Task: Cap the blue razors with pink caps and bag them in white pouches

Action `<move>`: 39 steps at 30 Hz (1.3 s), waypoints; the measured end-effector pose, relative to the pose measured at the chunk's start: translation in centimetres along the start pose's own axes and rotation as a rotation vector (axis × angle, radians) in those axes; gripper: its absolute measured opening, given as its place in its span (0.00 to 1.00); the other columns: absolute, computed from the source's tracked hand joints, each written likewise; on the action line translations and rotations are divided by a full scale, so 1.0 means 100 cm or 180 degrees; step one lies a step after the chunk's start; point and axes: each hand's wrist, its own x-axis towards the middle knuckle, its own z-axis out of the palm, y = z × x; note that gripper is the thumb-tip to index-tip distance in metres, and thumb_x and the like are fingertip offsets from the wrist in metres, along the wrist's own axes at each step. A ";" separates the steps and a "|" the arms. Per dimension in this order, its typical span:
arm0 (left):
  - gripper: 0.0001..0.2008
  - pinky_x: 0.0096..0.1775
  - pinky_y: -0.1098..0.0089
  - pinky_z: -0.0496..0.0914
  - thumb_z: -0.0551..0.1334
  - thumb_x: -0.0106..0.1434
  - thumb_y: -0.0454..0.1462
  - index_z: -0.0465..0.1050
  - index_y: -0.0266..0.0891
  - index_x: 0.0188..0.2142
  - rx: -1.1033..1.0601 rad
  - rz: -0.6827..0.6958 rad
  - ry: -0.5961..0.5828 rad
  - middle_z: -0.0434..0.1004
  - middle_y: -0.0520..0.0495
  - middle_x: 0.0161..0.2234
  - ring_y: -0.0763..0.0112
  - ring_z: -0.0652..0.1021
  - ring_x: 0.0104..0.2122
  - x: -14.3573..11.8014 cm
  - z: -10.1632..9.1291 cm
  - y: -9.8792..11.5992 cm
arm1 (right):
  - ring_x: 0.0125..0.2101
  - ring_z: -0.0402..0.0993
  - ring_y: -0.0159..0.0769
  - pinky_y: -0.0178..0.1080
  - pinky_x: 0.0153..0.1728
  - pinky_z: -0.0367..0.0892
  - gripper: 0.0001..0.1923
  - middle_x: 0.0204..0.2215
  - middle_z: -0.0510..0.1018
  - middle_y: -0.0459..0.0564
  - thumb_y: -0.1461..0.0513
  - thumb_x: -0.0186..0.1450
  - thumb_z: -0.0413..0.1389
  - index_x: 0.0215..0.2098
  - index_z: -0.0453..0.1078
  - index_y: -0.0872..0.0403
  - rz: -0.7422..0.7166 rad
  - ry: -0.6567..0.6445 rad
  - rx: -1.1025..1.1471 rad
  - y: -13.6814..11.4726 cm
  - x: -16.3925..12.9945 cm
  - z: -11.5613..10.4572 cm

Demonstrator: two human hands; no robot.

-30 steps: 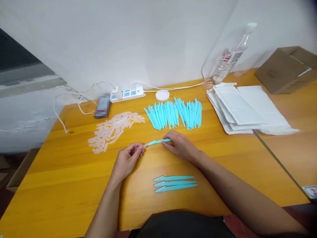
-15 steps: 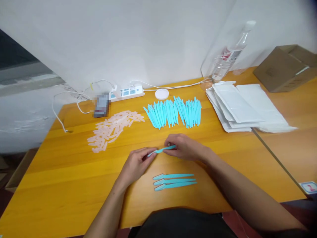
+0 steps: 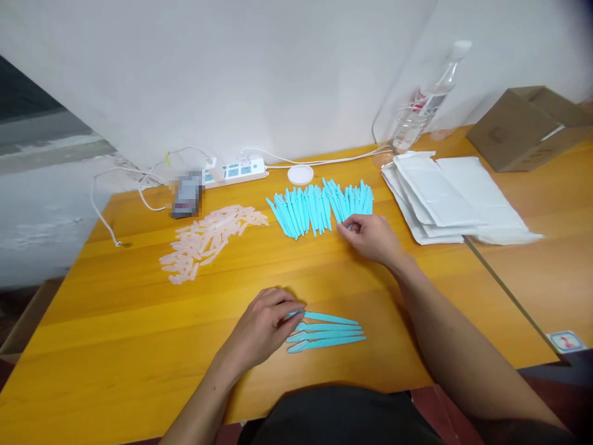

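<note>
Nearest the person, four finished blue razors (image 3: 324, 332) lay side by side on the table (image 3: 115, 346); half a second before there had been three, so the piece then held between both hands had been set down as the top one of the row. The left hand (image 3: 266, 324) rested flat, its fingertips on the capped end of that newest razor, fingers loosely curled and pinching nothing that could be made out. The right hand (image 3: 370, 238) had left the centre of the table and reached to the pile of uncapped blue razors (image 3: 319, 207), its thumb and forefinger closing on the near end of one; whether it was yet gripped could not be told. By judgement, one piece was complete and the next was being drawn. Left of that pile lay a heap of clear pink caps (image 3: 210, 238), untouched. Farther back stood a white lid (image 3: 301, 175), a power strip (image 3: 236, 171) and a blurred dark object (image 3: 186, 194). At far right were white pouches (image 3: 454, 198), a bottle (image 3: 428, 102) with a red label too small to read, and a cardboard box (image 3: 523, 127). No legible writing was found.
</note>
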 end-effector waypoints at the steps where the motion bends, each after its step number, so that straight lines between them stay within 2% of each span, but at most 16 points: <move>1: 0.10 0.45 0.64 0.69 0.59 0.72 0.39 0.80 0.45 0.47 0.0025 0.0038 -0.0067 0.80 0.45 0.40 0.65 0.77 0.41 0.000 0.001 0.001 | 0.24 0.71 0.34 0.35 0.30 0.60 0.14 0.22 0.78 0.47 0.53 0.66 0.56 0.31 0.78 0.53 0.0143 0.0153 -0.0032 0.004 0.002 -0.001; 3: 0.11 0.45 0.63 0.69 0.59 0.72 0.38 0.80 0.45 0.47 0.0039 0.0087 -0.0160 0.80 0.46 0.40 0.65 0.77 0.41 0.000 0.001 0.003 | 0.26 0.73 0.36 0.36 0.32 0.61 0.13 0.23 0.79 0.48 0.54 0.65 0.57 0.33 0.79 0.54 0.0351 0.0380 -0.0124 0.010 0.007 -0.002; 5: 0.11 0.46 0.63 0.70 0.59 0.71 0.38 0.79 0.46 0.48 -0.0004 0.0065 -0.0087 0.80 0.46 0.41 0.65 0.78 0.42 -0.002 -0.003 0.002 | 0.29 0.75 0.39 0.37 0.34 0.63 0.14 0.26 0.81 0.49 0.53 0.65 0.58 0.36 0.80 0.54 0.0454 0.0466 -0.0237 0.012 0.012 -0.001; 10: 0.12 0.48 0.64 0.72 0.61 0.70 0.39 0.79 0.46 0.50 -0.0030 -0.0323 0.0698 0.80 0.45 0.46 0.64 0.79 0.45 -0.014 -0.037 -0.021 | 0.40 0.79 0.49 0.42 0.41 0.67 0.19 0.36 0.84 0.58 0.51 0.65 0.58 0.45 0.80 0.56 0.0653 0.0313 -0.0737 0.003 0.028 0.011; 13: 0.11 0.46 0.66 0.73 0.61 0.70 0.40 0.79 0.45 0.49 0.0106 -0.0558 0.1084 0.81 0.45 0.45 0.65 0.79 0.44 -0.028 -0.060 -0.038 | 0.43 0.79 0.52 0.44 0.42 0.68 0.18 0.40 0.84 0.63 0.53 0.65 0.58 0.44 0.80 0.58 0.0779 0.0183 -0.0946 -0.001 0.040 0.014; 17: 0.11 0.43 0.69 0.72 0.63 0.69 0.43 0.79 0.44 0.47 0.0215 -0.0829 0.1318 0.80 0.47 0.41 0.68 0.78 0.39 -0.051 -0.080 -0.056 | 0.41 0.79 0.49 0.41 0.41 0.68 0.13 0.36 0.84 0.59 0.56 0.62 0.59 0.38 0.81 0.55 0.0840 0.0178 -0.0670 0.000 0.046 0.007; 21: 0.14 0.42 0.69 0.72 0.63 0.67 0.47 0.80 0.43 0.45 0.0269 -0.1228 0.1546 0.81 0.47 0.41 0.68 0.78 0.38 -0.073 -0.093 -0.078 | 0.28 0.74 0.38 0.37 0.29 0.63 0.14 0.27 0.80 0.51 0.54 0.58 0.63 0.35 0.79 0.57 0.0935 0.0117 0.0288 -0.002 0.034 -0.007; 24: 0.18 0.41 0.68 0.72 0.62 0.65 0.51 0.80 0.42 0.44 0.0417 -0.1701 0.1765 0.82 0.46 0.44 0.65 0.79 0.40 -0.089 -0.103 -0.097 | 0.22 0.66 0.30 0.34 0.24 0.58 0.19 0.24 0.76 0.46 0.49 0.56 0.66 0.35 0.77 0.57 0.0699 -0.0374 0.1439 -0.007 0.018 -0.013; 27: 0.20 0.39 0.67 0.72 0.61 0.65 0.53 0.81 0.41 0.44 0.0686 -0.1940 0.1784 0.82 0.45 0.45 0.63 0.80 0.41 -0.097 -0.111 -0.114 | 0.26 0.69 0.30 0.34 0.28 0.63 0.22 0.27 0.78 0.48 0.47 0.56 0.67 0.33 0.76 0.58 0.0401 -0.1414 0.2284 -0.013 0.004 -0.010; 29: 0.21 0.39 0.68 0.72 0.60 0.65 0.53 0.81 0.42 0.43 0.0862 -0.1921 0.1676 0.82 0.46 0.44 0.63 0.80 0.41 -0.096 -0.112 -0.121 | 0.27 0.71 0.31 0.35 0.31 0.66 0.23 0.28 0.78 0.50 0.45 0.58 0.65 0.33 0.75 0.58 0.0226 -0.2155 0.2553 -0.015 -0.002 -0.004; 30: 0.21 0.39 0.67 0.72 0.59 0.65 0.53 0.81 0.42 0.43 0.0993 -0.1916 0.1627 0.81 0.46 0.44 0.63 0.80 0.40 -0.093 -0.111 -0.124 | 0.27 0.70 0.30 0.34 0.30 0.65 0.23 0.28 0.77 0.49 0.45 0.59 0.64 0.33 0.75 0.58 0.0171 -0.2399 0.2616 -0.016 -0.005 0.000; 32: 0.20 0.40 0.67 0.72 0.59 0.66 0.52 0.82 0.44 0.44 0.1364 -0.2006 0.1567 0.81 0.47 0.44 0.63 0.81 0.40 -0.084 -0.108 -0.127 | 0.23 0.65 0.27 0.32 0.25 0.61 0.23 0.24 0.73 0.45 0.45 0.62 0.62 0.31 0.73 0.57 0.0125 -0.2615 0.2587 -0.017 -0.009 0.009; 35: 0.19 0.43 0.63 0.72 0.57 0.67 0.50 0.83 0.45 0.43 0.1942 -0.2186 0.1446 0.81 0.46 0.43 0.59 0.81 0.42 -0.069 -0.102 -0.127 | 0.20 0.57 0.24 0.31 0.21 0.52 0.22 0.19 0.66 0.40 0.45 0.65 0.59 0.31 0.70 0.56 0.0095 -0.2661 0.2408 -0.016 -0.013 0.020; 39: 0.18 0.42 0.60 0.72 0.55 0.68 0.46 0.82 0.43 0.41 0.2235 -0.2127 0.1195 0.82 0.42 0.43 0.53 0.80 0.44 -0.056 -0.097 -0.117 | 0.19 0.55 0.25 0.32 0.19 0.52 0.21 0.20 0.64 0.39 0.45 0.65 0.58 0.34 0.70 0.56 0.0213 -0.2658 0.2357 -0.012 -0.015 0.025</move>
